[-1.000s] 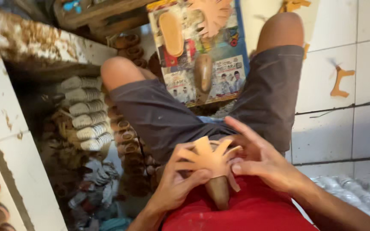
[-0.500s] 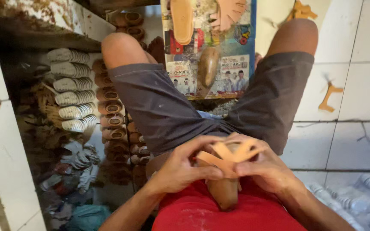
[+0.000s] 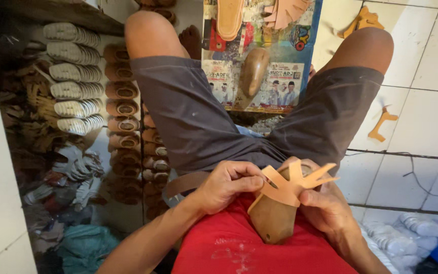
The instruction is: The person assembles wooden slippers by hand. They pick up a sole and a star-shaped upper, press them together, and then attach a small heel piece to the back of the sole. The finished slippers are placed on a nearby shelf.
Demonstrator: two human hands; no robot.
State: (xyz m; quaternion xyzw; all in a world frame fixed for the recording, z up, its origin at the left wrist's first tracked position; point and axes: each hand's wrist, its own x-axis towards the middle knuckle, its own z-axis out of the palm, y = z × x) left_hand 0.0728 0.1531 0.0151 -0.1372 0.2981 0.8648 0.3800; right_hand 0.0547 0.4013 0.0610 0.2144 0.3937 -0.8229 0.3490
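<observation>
- We had the wooden last (image 3: 272, 215) propped upright in our lap, against the red shirt (image 3: 239, 248)
- Over its top lay the tan leather upper (image 3: 290, 182), its cut straps fanning out to the right
- Our left hand (image 3: 226, 185) was closed in a pinch, thumb and fingers pressing the upper's left edge against the last
- Our right hand (image 3: 323, 205) cupped the last from the right, fingers curled behind it and the thumb lying on the upper; it was closed round both
- A brown strap (image 3: 186, 182) ran across our lap just beside the left wrist
- Beyond the hands were our grey shorts (image 3: 204, 122) and bare knees, spread apart
- Between the knees, on the floor, lay a printed board (image 3: 280, 86) with a second last (image 3: 253, 71) resting on it, a tan sole (image 3: 229, 18) and a fan of cut leather (image 3: 285, 11) near its far edge
- To the left, rows of brown soles (image 3: 122, 109) and white soles (image 3: 72, 76) were stacked, with loose scraps piled beneath them
- To the right, on the white tiles (image 3: 427, 116), lay a small leather offcut (image 3: 381, 124), and another (image 3: 363, 19) farther off
</observation>
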